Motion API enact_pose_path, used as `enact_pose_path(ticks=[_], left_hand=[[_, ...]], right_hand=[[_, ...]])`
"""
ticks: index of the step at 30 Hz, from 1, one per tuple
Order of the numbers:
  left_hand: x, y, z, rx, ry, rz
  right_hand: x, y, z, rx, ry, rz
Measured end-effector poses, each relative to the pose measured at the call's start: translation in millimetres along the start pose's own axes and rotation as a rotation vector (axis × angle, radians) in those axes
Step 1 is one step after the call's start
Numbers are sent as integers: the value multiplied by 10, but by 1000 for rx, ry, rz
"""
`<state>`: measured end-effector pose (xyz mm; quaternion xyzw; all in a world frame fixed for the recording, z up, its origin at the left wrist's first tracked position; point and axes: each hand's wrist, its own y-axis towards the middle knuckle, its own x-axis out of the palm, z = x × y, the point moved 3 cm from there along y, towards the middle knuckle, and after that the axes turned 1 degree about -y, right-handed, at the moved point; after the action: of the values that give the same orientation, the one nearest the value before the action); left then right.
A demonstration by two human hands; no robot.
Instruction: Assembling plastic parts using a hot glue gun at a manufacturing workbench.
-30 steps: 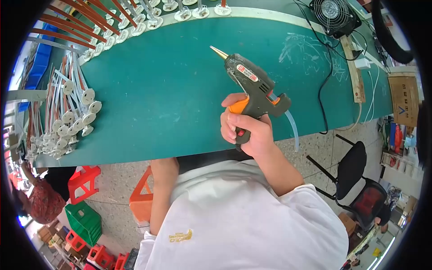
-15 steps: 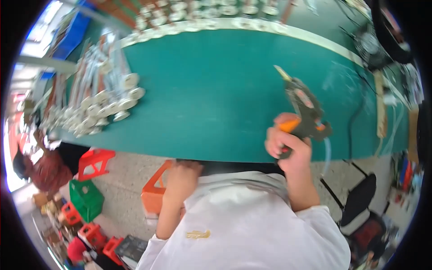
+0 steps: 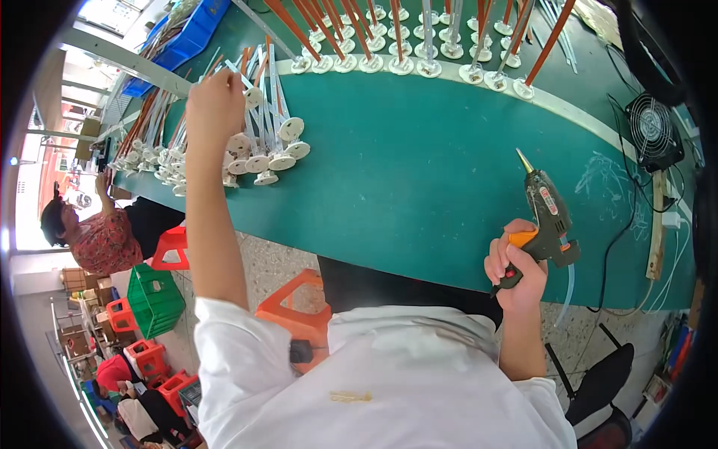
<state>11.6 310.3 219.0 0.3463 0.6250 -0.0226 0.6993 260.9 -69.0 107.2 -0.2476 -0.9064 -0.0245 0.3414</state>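
Note:
My right hand (image 3: 517,271) is wrapped round the grip of a black hot glue gun (image 3: 551,213) with an orange trigger. Its metal nozzle points up and away from me, and a clear glue stick sticks out of the back. My left arm reaches out over a pile of thin clear and reddish-brown rods with round white bases (image 3: 281,161) at the left of the table. There my left hand (image 3: 215,101) is curled among the rods, its fingertips hidden, so what it grips cannot be made out.
More rods stand upright on white bases (image 3: 401,66) along a pale strip at the green table's (image 3: 389,187) far side. A small fan (image 3: 652,127) and cables lie at the right. A blue bin (image 3: 187,45), an orange stool (image 3: 299,307) and a seated person (image 3: 108,239) are leftward.
My left hand has gone from the table's front edge, by my waist, up to the rod pile. The glue gun stays in my right hand. The whole view has shifted.

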Motion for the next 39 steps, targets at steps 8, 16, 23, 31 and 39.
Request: enact_pose_path(ticks=[8, 16, 23, 31, 39], left_hand=[[566, 573, -376, -425, -16, -661], [148, 485, -680, -448, -105, -582], [-352, 21, -745, -246, -206, -671], [-1001, -1360, -478, -239, -272, -433], [-1045, -2393, -28, -604, -872, -90]], right_hand=[[-26, -37, -26, -37, 54, -24], [-46, -45, 13, -2, 59, -52], [-26, -23, -8, -20, 91, -43], [-52, -60, -15, -14, 116, -26], [-27, -70, 24, -34, -20, -72]])
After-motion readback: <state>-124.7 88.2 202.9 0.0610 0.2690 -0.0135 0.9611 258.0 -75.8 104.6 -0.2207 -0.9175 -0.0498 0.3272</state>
